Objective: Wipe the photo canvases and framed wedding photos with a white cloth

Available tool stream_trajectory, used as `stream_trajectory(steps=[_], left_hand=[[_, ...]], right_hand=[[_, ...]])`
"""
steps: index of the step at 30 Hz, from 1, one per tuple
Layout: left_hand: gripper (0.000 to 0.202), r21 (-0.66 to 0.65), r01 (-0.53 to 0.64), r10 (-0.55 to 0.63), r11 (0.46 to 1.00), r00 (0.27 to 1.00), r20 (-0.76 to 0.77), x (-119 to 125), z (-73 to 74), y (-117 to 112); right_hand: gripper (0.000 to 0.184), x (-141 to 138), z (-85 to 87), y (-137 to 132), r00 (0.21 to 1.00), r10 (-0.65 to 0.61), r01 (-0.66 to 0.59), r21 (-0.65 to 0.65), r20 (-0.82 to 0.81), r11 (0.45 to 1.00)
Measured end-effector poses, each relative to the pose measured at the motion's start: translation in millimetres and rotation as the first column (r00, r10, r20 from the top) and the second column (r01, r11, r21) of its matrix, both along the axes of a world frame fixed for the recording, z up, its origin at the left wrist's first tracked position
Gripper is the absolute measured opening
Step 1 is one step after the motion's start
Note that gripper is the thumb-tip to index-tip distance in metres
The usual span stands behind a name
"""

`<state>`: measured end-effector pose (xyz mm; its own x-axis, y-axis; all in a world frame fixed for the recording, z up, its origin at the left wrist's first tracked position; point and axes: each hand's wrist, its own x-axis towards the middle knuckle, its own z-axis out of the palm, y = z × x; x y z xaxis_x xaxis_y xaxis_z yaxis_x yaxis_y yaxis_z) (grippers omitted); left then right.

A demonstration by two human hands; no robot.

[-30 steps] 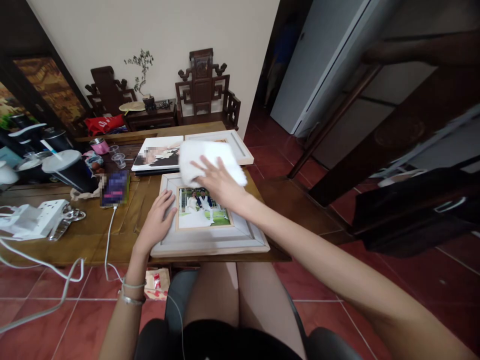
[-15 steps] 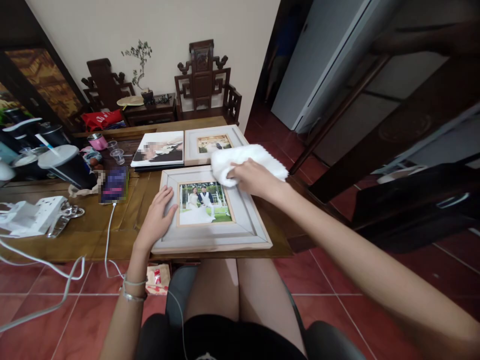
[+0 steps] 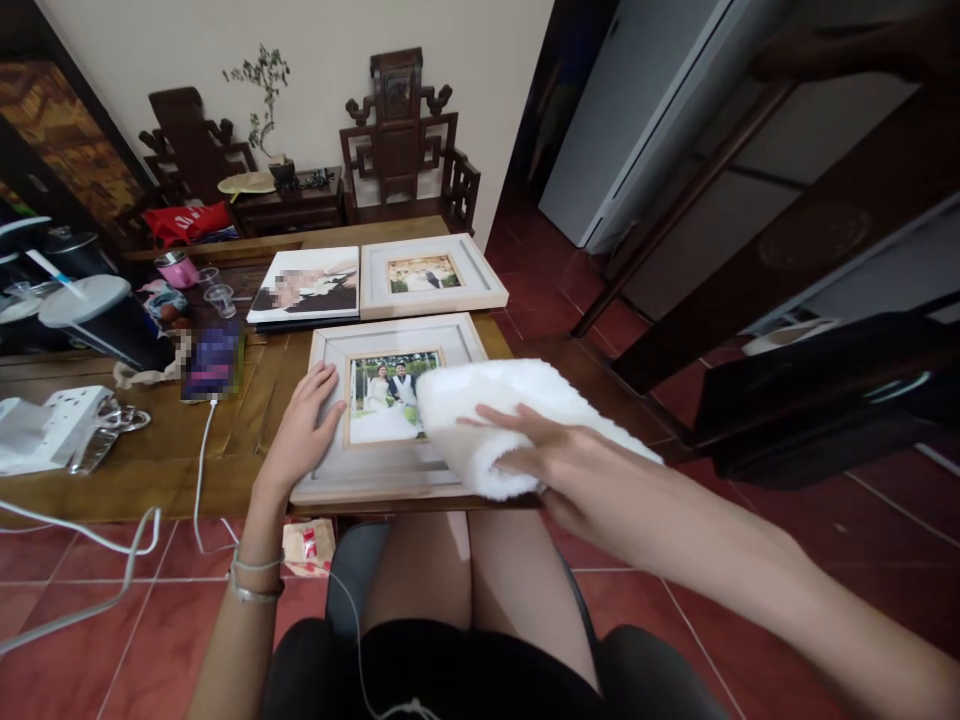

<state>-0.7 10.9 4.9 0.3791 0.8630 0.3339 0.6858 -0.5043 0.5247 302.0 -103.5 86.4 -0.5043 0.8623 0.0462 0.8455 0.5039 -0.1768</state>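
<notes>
A pale wooden picture frame (image 3: 379, 345) with a wedding photo lies flat at the near edge of the wooden table (image 3: 165, 450). My left hand (image 3: 304, 430) rests flat on the frame's left border, fingers spread. My right hand (image 3: 544, 465) presses a fluffy white cloth (image 3: 495, 410) onto the frame's near right corner, fingers over the cloth. The cloth hides the frame's right side.
Behind lie a second pale frame (image 3: 431, 275) and a photo book (image 3: 307, 285). To the left are a phone (image 3: 212, 360) on a white cable, a power strip (image 3: 41, 430), cups and a dark pot (image 3: 97, 320). Carved chairs stand against the wall; red tile floor lies below.
My right hand has swept the cloth from the frame's far edge, round the far right corner, down to the near right corner. The left hand has stayed on the frame.
</notes>
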Motion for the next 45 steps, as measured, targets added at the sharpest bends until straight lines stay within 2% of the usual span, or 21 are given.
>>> stream_trajectory(steps=[2, 4, 7, 10, 12, 14, 19, 22, 25, 28, 33, 36, 39, 42, 45], left_hand=[[0.049, -0.001, 0.006, -0.006, 1.000, 1.000, 0.009, 0, -1.3, 1], [0.049, -0.001, 0.006, -0.006, 1.000, 1.000, 0.024, 0, -1.9, 1], [0.048, -0.012, -0.004, 0.005, 1.000, 0.999, 0.043, 1, -0.8, 0], [0.047, -0.022, -0.015, 0.016, 1.000, 0.999, 0.051, 1, 2.5, -2], [0.047, -0.024, -0.016, 0.017, 1.000, 0.999, 0.049, 1, 5.3, -3], [0.047, -0.026, -0.017, 0.018, 1.000, 0.999, 0.042, 2, 7.5, -3], [0.048, -0.005, -0.026, 0.026, 1.000, 1.000, -0.011, 3, 5.4, -1], [0.048, 0.018, -0.020, 0.021, 1.000, 0.998, -0.053, 4, 2.2, 0], [0.046, 0.032, -0.005, 0.008, 0.999, 0.994, -0.108, 4, 2.7, -1], [0.045, 0.037, 0.008, -0.003, 0.999, 0.991, -0.132, 4, 5.2, -1], [0.044, 0.036, 0.016, -0.013, 0.999, 0.998, -0.069, 3, 5.0, 1], [0.044, 0.009, -0.003, 0.003, 1.000, 1.000, -0.030, 2, 3.9, 1], [0.044, -0.006, -0.014, 0.014, 1.000, 1.000, -0.013, 2, 3.7, 1], [0.044, -0.001, -0.014, 0.014, 1.000, 1.000, -0.005, 2, 4.2, 1], [0.045, 0.001, -0.014, 0.014, 1.000, 1.000, 0.001, 3, 4.5, 0]], right_hand=[[0.066, -2, 2.9, 25, 0.997, -0.077, 0.077, 0.080, 0.003, 0.994], [0.066, -6, -3.0, 59, 0.992, -0.123, 0.118, 0.142, 0.023, 0.983], [0.063, -13, -21.5, 105, 0.984, -0.128, 0.106, 0.178, 0.120, 0.978], [0.053, -16, -37.2, 122, 0.976, -0.085, 0.044, 0.201, 0.201, 0.979], [0.050, -13, -41.7, 113, 0.976, -0.024, -0.018, 0.190, 0.218, 0.982], [0.050, -9, -41.3, 88, 0.981, 0.041, -0.073, 0.162, 0.192, 0.984], [0.045, -6, -26.1, 4, 0.982, 0.188, -0.188, 0.095, 0.005, 0.978], [0.043, -13, -18.0, -21, 0.981, 0.190, -0.185, 0.106, -0.039, 0.977], [0.046, -21, -17.7, -10, 0.993, 0.114, -0.111, 0.125, -0.015, 0.986], [0.048, -28, -23.4, 29, 1.000, 0.009, -0.012, 0.162, 0.019, 0.987], [0.049, -30, -37.3, 103, 0.990, -0.107, 0.084, 0.230, 0.091, 0.970], [0.049, -32, -46.0, 119, 0.981, -0.136, 0.096, 0.262, 0.139, 0.960], [0.044, -32, -49.5, 99, 0.987, -0.053, 0.017, 0.228, 0.153, 0.974], [0.044, -28, -41.8, 50, 0.992, 0.076, -0.093, 0.170, 0.103, 0.981], [0.045, -25, -23.7, -3, 0.984, 0.176, -0.173, 0.109, -0.018, 0.979]])
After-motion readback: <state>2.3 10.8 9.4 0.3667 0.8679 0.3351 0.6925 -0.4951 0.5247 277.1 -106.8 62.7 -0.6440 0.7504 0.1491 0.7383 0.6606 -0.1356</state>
